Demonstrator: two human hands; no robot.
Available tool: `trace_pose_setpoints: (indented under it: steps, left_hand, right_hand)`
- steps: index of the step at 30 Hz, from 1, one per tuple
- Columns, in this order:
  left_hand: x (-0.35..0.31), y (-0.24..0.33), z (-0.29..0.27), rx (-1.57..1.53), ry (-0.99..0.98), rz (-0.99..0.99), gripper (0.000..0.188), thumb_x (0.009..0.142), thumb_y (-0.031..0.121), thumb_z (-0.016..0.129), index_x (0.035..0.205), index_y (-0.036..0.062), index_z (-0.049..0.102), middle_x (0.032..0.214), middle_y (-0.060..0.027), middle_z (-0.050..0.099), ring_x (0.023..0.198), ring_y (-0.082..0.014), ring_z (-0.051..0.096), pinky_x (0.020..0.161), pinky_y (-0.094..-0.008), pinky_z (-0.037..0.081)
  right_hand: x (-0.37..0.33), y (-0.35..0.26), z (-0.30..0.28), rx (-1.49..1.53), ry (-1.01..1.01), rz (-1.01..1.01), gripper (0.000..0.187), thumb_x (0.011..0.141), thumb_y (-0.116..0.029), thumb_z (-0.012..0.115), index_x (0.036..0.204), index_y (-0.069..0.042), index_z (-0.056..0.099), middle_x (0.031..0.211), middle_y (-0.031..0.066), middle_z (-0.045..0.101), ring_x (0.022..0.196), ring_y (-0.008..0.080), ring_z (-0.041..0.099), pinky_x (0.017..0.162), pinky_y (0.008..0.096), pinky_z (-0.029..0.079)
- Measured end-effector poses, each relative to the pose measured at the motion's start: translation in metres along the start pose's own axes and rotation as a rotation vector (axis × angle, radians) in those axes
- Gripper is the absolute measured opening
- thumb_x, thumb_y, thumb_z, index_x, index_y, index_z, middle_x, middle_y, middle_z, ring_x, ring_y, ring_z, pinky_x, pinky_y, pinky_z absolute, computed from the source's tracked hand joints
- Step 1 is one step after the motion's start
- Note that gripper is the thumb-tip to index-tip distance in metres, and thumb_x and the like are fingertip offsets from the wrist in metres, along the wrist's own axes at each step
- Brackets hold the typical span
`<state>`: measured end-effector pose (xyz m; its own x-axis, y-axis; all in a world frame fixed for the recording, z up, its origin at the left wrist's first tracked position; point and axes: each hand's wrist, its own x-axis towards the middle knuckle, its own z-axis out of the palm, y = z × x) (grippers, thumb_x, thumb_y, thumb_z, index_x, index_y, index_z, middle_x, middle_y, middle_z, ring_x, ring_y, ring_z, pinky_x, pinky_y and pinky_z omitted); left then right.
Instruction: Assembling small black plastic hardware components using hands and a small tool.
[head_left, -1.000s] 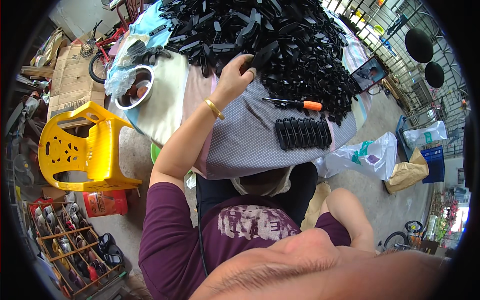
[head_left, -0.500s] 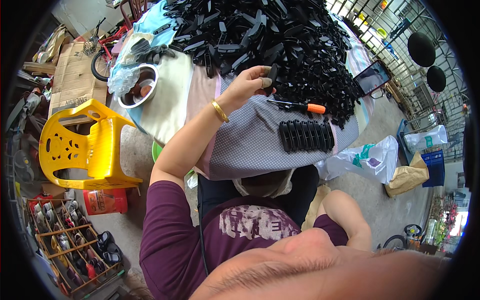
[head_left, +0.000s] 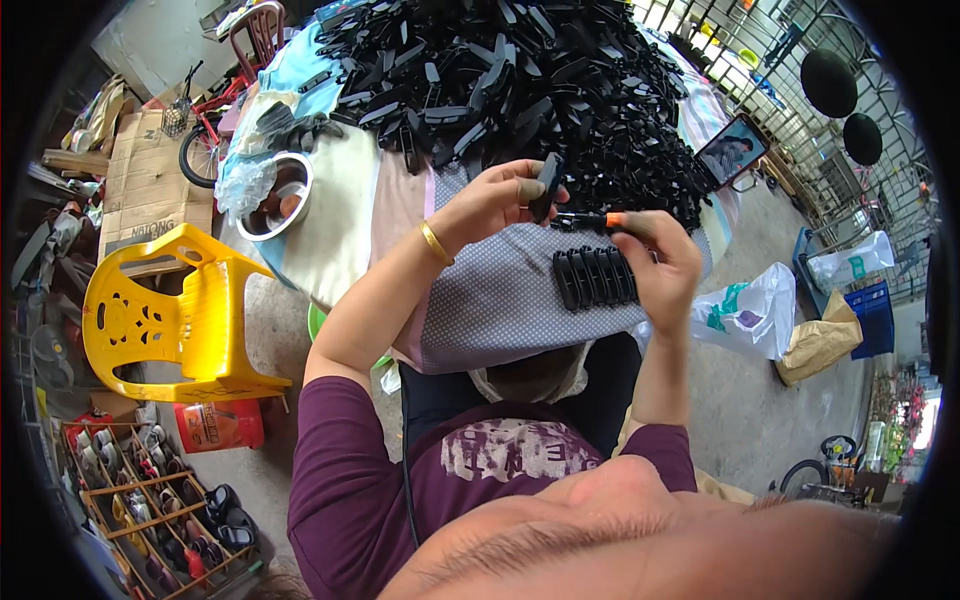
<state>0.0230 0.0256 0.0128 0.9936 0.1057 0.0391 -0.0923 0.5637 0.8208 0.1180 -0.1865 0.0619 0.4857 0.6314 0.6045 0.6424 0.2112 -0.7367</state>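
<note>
My left hand (head_left: pixel 500 200), with a gold bangle at the wrist, pinches a black plastic piece (head_left: pixel 547 186) upright above the cloth. My right hand (head_left: pixel 660 255) is closed round the orange handle of a screwdriver (head_left: pixel 614 219); its fingers are slightly blurred and cover most of the handle. Beneath and beside that hand lies a neat row of black plastic pieces (head_left: pixel 590 280), its right end partly hidden. Just beyond both hands spreads a big heap of loose black plastic pieces (head_left: pixel 480 90), with smaller black parts (head_left: pixel 635 170) at its right side.
Patterned cloth (head_left: pixel 480 300) covers the table. A white bowl (head_left: pixel 302 205) and clear plastic bag (head_left: pixel 243 185) sit at its left. At the right edge stands a phone (head_left: pixel 733 152). A yellow chair (head_left: pixel 215 310) is left of the table; white sacks (head_left: pixel 755 310) lie on the floor right.
My right hand has come up from beside my body to the screwdriver lying on the cloth and grasped its handle. My left hand still holds the black piece, now slightly turned.
</note>
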Motion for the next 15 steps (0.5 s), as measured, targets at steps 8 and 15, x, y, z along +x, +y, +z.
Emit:
trace_pose_setpoints:
  steps: [8, 15]
  left_hand:
    - [-0.001, -0.01, 0.022, 0.265, -0.101, 0.045, 0.064, 0.076, 0.007, 0.071, 0.131, 0.0014, 0.038, 0.102, -0.0067, 0.058, 0.089, -0.0135, 0.059, 0.072, -0.0319, 0.056]
    - [0.0, -0.02, 0.026, 0.666, 0.024, 0.226, 0.053, 0.076, 0.003, 0.07, 0.122, -0.0015, 0.045, 0.104, -0.007, 0.058, 0.09, -0.0125, 0.058, 0.074, -0.0305, 0.055]
  right_hand:
    - [0.013, 0.017, 0.032, -0.114, 0.036, -0.083, 0.012, 0.075, 0.002, 0.068, 0.087, 0.004, 0.065, 0.074, 0.0057, 0.063, 0.066, 0.0095, 0.057, 0.058, 0.0219, 0.046]
    - [0.019, 0.028, 0.04, -0.376, 0.029, -0.231, 0.007, 0.073, 0.0, 0.066, 0.078, 0.001, 0.061, 0.07, 0.0109, 0.059, 0.061, 0.0251, 0.059, 0.054, 0.031, 0.047]
